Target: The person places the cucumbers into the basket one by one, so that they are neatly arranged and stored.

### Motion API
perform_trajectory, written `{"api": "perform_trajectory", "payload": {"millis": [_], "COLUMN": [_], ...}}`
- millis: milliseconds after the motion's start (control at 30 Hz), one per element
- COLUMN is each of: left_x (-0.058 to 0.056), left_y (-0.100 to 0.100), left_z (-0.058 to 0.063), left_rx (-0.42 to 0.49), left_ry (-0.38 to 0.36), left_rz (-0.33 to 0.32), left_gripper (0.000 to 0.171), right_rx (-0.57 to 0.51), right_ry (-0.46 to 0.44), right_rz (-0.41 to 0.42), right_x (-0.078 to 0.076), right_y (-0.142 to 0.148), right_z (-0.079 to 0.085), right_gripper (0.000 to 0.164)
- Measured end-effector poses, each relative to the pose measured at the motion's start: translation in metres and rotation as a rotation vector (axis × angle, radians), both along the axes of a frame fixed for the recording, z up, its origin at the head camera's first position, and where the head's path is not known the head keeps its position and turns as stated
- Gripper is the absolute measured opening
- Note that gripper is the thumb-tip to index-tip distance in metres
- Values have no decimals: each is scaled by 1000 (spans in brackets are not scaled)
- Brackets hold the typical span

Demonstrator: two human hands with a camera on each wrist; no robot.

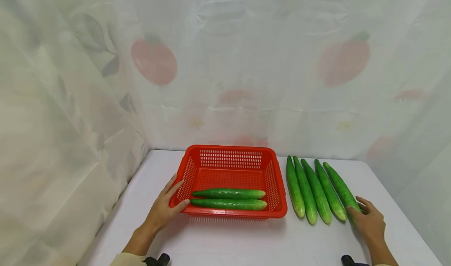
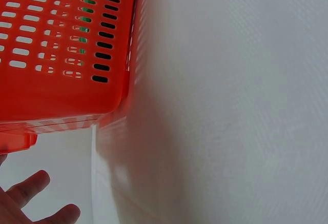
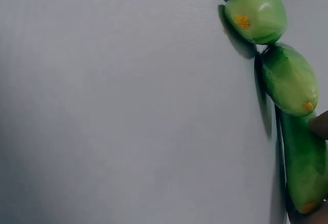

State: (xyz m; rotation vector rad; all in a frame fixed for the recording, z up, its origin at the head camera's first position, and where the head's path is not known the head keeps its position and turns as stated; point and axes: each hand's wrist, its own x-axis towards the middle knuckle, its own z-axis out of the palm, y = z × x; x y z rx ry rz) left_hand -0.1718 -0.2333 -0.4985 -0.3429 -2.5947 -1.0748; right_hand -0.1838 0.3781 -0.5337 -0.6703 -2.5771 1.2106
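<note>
Two green cucumbers (image 1: pixel 229 204) lie crosswise in the front part of a red plastic basket (image 1: pixel 232 216). My left hand (image 1: pixel 165 209) is at the basket's front left corner, fingers spread along its side and thumb at the rim. In the left wrist view, fingertips (image 2: pixel 35 183) show below the basket wall (image 2: pixel 61 96). On the right, several cucumbers (image 1: pixel 317 191) lie side by side, pale ends toward me. My right hand (image 1: pixel 370 221) grips the near end of the rightmost cucumber (image 1: pixel 341 185), thumb and fingers on opposite sides. That cucumber's pale end (image 3: pixel 305 183) shows in the right wrist view.
A white-covered table (image 1: pixel 246 246) bears the basket and the cucumbers. A pale curtain with faded fruit prints (image 1: pixel 225 82) hangs behind the table, and another sheet (image 1: pixel 70 140) hangs along the left. Dark camera mounts (image 1: pixel 158 259) show at the wrists.
</note>
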Motion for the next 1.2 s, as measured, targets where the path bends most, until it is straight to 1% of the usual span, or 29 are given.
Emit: {"api": "perform_trajectory", "payload": {"millis": [133, 233, 400, 467, 633, 733, 800, 933, 1067, 1200], "left_x": [0, -1, -1, -1, -1, -2, -1, -1, 0, 0], "left_y": [0, 0, -1, -1, -1, 0, 0, 0, 0, 0], "left_z": [0, -1, -2, -2, -2, -1, -1, 0, 0, 0], "left_rx": [0, -3, -4, -3, -6, -7, -6, -1, 2, 1], "left_ry": [1, 1, -4, -6, -8, -5, -2, 0, -5, -3], "left_rz": [-1, 2, 4, 2, 4, 6, 6, 5, 4, 3], "left_gripper": [65, 65, 65, 65, 66, 65, 65, 65, 65, 65], "right_rx": [-60, -125, -310, -459, -759, -819, -839, -832, -817, -823], "right_ry": [20, 33, 47, 95, 266, 326, 351, 366, 378, 417], "right_rz": [-74, -119, -219, -257, -316, -327, -328, -307, -261, -190], "right_x": [-1, -1, -1, -1, -1, -2, -3, -3, -2, -2], "right_y": [2, 4, 6, 7, 8, 8, 7, 4, -1, -6], "right_z": [1, 3, 6, 10, 24, 33, 40, 54, 66, 77], "right_gripper": [55, 58, 62, 60, 52, 45, 40, 42, 47, 44]}}
